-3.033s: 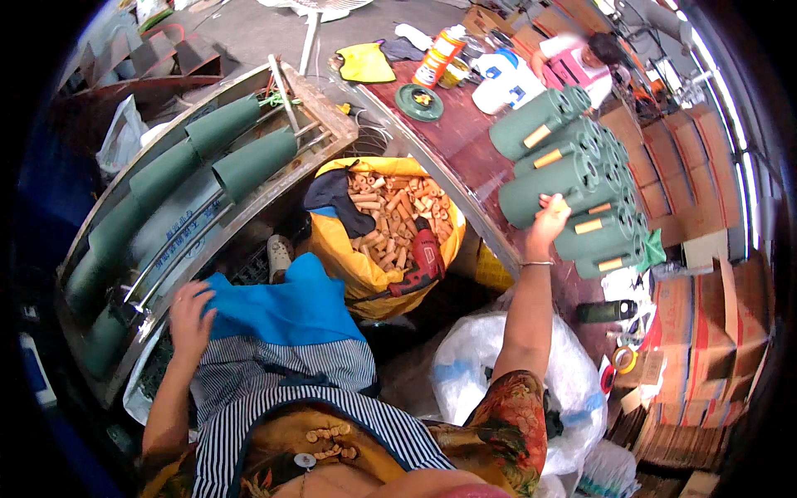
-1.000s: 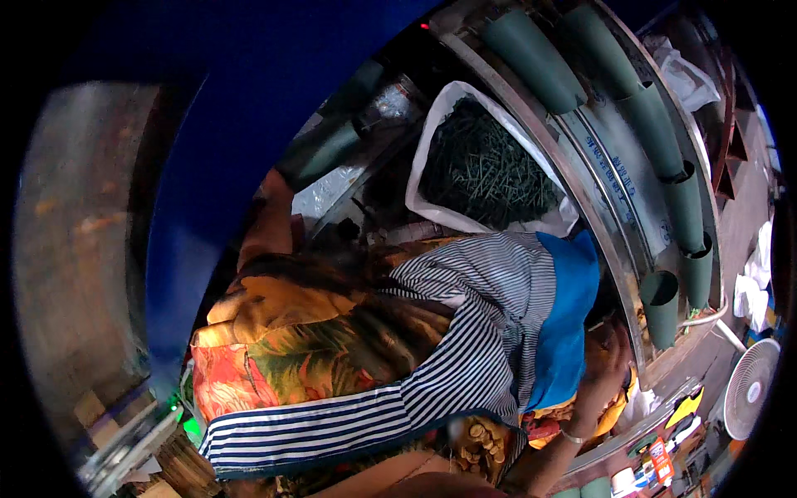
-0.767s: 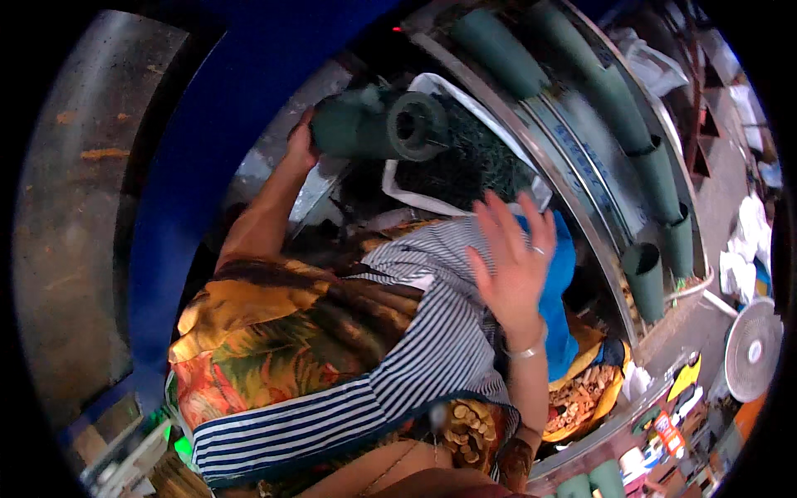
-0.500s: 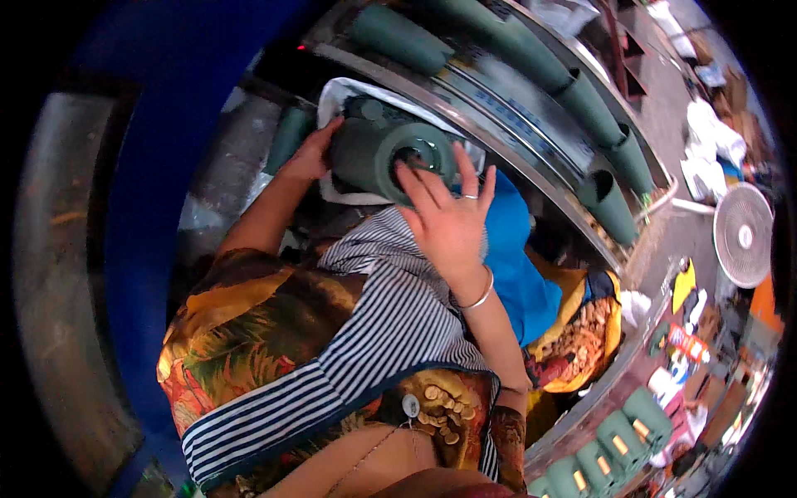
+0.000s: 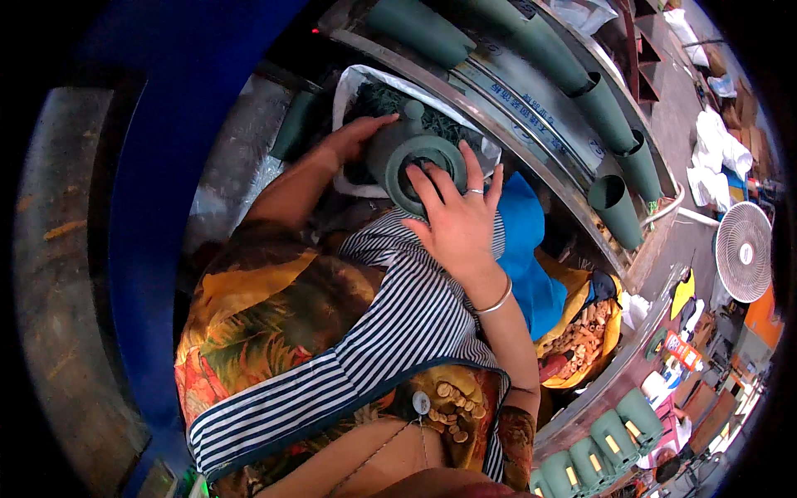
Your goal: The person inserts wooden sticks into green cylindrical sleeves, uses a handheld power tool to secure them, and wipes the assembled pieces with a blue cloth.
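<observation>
A dark green, tube-shaped part point(image 5: 397, 174) with a wide ringed end and a small round stub on its side is in front of me, over a white-edged bin point(image 5: 349, 83) of green shavings. My left hand point(image 5: 353, 137) is closed round the far left side of its body, some fingers hidden behind it. My right hand point(image 5: 461, 220) is spread over the ringed end. Two of its fingers dip into the dark opening, the thumb is low by the rim, and the others stretch out to the right. Whatever the fingertips touch inside is hidden.
Several green tubes point(image 5: 610, 112) line a metal-edged bench point(image 5: 531, 149) beyond the bin. To the right are a blue cloth point(image 5: 527, 257), a yellow bag point(image 5: 573, 365) of small tan pieces and a white fan point(image 5: 743, 251). Several green cylinders point(image 5: 614, 440) stand at lower right.
The green part has turned so its ringed end faces me more, showing more shavings behind it. My left hand has shifted along its body; my right fingers remain at the opening.
</observation>
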The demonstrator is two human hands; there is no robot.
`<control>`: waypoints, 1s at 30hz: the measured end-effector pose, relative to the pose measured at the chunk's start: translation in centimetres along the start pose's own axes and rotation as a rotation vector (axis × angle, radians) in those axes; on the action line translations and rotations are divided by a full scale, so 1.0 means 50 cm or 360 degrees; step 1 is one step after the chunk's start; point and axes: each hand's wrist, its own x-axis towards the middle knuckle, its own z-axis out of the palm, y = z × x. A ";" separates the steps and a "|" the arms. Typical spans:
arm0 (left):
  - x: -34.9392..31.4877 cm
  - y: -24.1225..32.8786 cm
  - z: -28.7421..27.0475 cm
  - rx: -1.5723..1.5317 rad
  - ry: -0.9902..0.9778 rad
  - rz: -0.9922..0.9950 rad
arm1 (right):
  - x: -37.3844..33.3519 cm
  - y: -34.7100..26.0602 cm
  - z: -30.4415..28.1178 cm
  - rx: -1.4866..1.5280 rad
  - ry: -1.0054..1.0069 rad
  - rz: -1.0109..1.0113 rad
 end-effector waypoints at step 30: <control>0.597 0.184 0.437 0.1409 0.0878 0.1218 | -0.625 0.205 0.060 0.0227 0.0994 0.1910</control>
